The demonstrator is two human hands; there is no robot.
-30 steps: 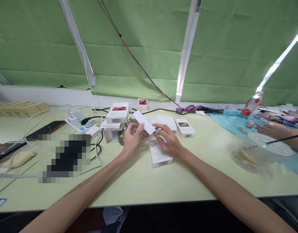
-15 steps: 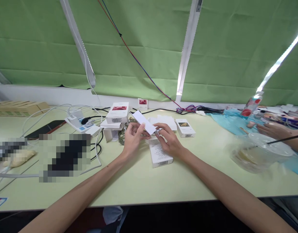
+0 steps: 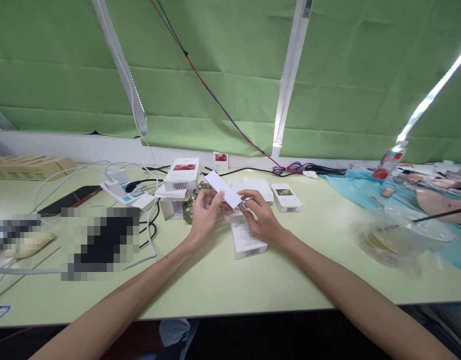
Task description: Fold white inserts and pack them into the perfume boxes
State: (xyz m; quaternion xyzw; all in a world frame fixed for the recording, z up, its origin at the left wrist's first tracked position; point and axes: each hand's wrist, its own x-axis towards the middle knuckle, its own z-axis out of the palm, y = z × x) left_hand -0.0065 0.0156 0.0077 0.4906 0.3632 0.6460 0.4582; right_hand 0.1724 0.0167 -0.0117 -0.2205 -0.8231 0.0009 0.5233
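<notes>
My left hand (image 3: 204, 214) pinches a white rectangular card (image 3: 222, 188) and tilts it up above the pale green table (image 3: 230, 280). My right hand (image 3: 261, 216) has its fingers curled at the card's lower right end, on a small item I cannot make out. Just under both hands lies a flat white box with a barcode (image 3: 246, 238). A small glass bottle (image 3: 189, 210) sits half hidden behind my left hand.
White boxes (image 3: 181, 176) are stacked to the left, another box (image 3: 286, 197) lies to the right. A power strip with white cables (image 3: 126, 194) and a dark phone (image 3: 70, 200) are at the left. A co-worker's arm (image 3: 442, 204), a clear bowl (image 3: 399, 235) and a blue sheet are at the right.
My hands and the card have hardly moved. The co-worker's hand at the right has drawn back toward the frame's edge.
</notes>
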